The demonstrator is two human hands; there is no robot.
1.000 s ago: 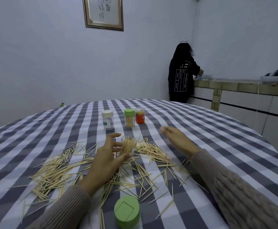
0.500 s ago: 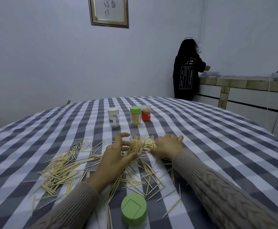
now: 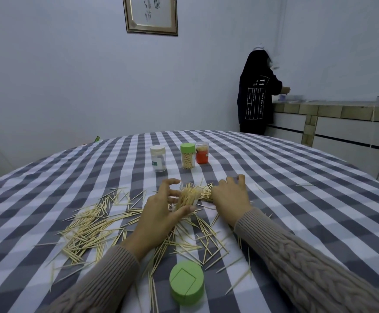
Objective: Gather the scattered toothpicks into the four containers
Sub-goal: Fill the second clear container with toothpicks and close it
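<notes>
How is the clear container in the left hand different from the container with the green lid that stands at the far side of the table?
The clear container has no lid, and toothpicks stick out of its mouth; the green-lidded container is capped, its toothpicks all inside. The clear container is tilted and gripped by the left hand; the green-lidded container stands upright, untouched, between two other containers. Both have clear walls and hold toothpicks.

Pale walls point(image 3: 71, 75), framed picture point(image 3: 151, 15), tiled counter point(image 3: 333, 111)

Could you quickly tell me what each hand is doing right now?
Left hand: grips the clear plastic toothpick container.
Right hand: on a bundle of wooden toothpicks; grip unclear.
</notes>
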